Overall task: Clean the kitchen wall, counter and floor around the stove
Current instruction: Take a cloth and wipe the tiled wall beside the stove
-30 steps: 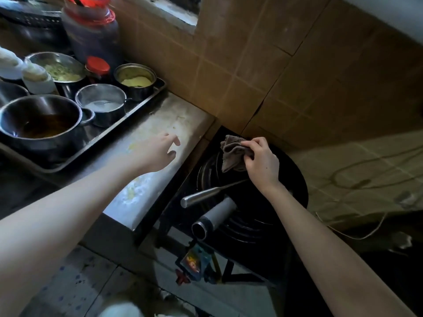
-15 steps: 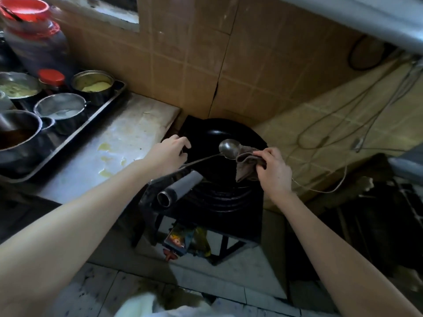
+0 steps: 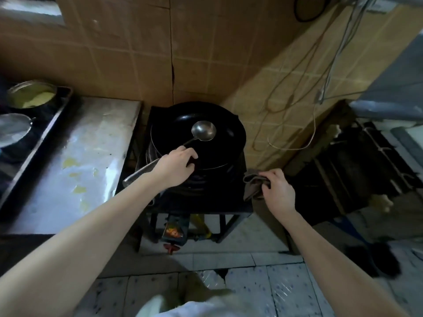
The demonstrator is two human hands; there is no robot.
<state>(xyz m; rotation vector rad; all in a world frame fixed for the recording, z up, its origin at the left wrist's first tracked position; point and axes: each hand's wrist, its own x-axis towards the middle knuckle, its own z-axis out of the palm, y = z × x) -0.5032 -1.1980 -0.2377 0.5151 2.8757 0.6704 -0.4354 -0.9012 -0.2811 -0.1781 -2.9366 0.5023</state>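
- Left hand (image 3: 176,167): fingers are curled down over the shaft of the ladle (image 3: 203,131) at the near rim of the wok (image 3: 174,124). We read this as a grip, probably to lift the ladle out of the way.
- Ladle: the bowl lies inside the wok, and the handle end juts past the rim toward the counter (image 3: 96,138).
- Right hand (image 3: 278,191): closed round a bunched cloth (image 3: 251,184) just beside the right front corner of the stove (image 3: 206,202). We judge the cloth is held ready while the other hand clears.
- The stove stands in the corner, with the counter on its left and the wall (image 3: 128,53) behind.
- Counter: yellow spills (image 3: 79,189) are not yet wiped; a tray (image 3: 49,124) of pots sits further left.
- Wall: brown tiles, soiling too dim to judge. Cables (image 3: 320,97) hang at the right, a snag risk when wiping.
- Floor (image 3: 251,282): speckled tiles, unwiped as far as we can tell.
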